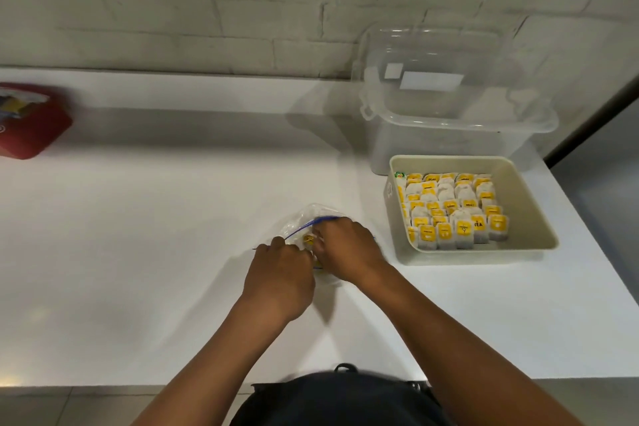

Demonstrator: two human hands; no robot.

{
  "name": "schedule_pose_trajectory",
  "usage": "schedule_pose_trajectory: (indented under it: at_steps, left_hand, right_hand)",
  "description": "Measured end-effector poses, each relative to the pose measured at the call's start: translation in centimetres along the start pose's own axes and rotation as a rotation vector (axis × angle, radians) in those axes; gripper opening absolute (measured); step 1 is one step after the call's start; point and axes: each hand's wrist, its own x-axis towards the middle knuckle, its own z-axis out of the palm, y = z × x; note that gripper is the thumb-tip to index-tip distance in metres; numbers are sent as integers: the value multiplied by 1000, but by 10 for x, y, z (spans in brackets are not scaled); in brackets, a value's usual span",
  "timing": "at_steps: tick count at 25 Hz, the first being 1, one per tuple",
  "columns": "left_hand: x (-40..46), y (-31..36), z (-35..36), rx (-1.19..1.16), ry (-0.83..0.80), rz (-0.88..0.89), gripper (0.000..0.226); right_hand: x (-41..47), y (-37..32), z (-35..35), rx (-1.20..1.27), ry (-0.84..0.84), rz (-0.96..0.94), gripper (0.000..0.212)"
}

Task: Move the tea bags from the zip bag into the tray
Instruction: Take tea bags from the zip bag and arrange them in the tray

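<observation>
The left hand (281,275), nearest the camera, grips the near edge of the zip bag (313,228); the right hand (345,249), just beyond, has its fingers curled at the bag's mouth, though whether they pinch a tea bag cannot be told. The tray (532,204) lies well right of the zip bag, so the right hand is nearer. The bag's blue zip runs from near-left to far-right, towards the tray. Tea bags (456,211) fill much of the tray in upright rows.
</observation>
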Motion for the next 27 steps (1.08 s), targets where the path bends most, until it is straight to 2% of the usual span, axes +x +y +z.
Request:
schedule_pose_trajectory:
  at_steps: [3, 7, 10, 12, 14, 16, 20, 27]
  left_hand:
    - [-1, -9, -10, -182, 73, -68, 32]
    - [-8, -22, -18, -515, 188, -100, 32]
    - [-12, -26, -14, -683, 252, -129, 27]
    - [-12, -26, -8, -878, 244, -119, 36]
    - [-11, -24, -7, -1035, 167, -116, 45]
    - [-10, -22, -5, -1066, 152, -122, 42]
    - [-7, -20, -5, -1046, 256, -178, 2]
    - [-1, -13, -2, -1099, 205, -232, 18]
  right_hand:
    - [-1, 10, -22, 145, -63, -53, 12]
    - [-10, 16, -50, 286, 10, -101, 10]
    - [-16, 14, -60, 417, -6, -116, 9]
    - [-17, 15, -59, 482, -40, -124, 10]
    - [-16, 17, -53, 568, -86, -125, 10]
    - [-15, 20, -47, 643, -124, -121, 8]
    - [-18, 23, -41, 789, -136, -79, 7]
    - [-18, 23, -31, 939, -92, -1, 10]
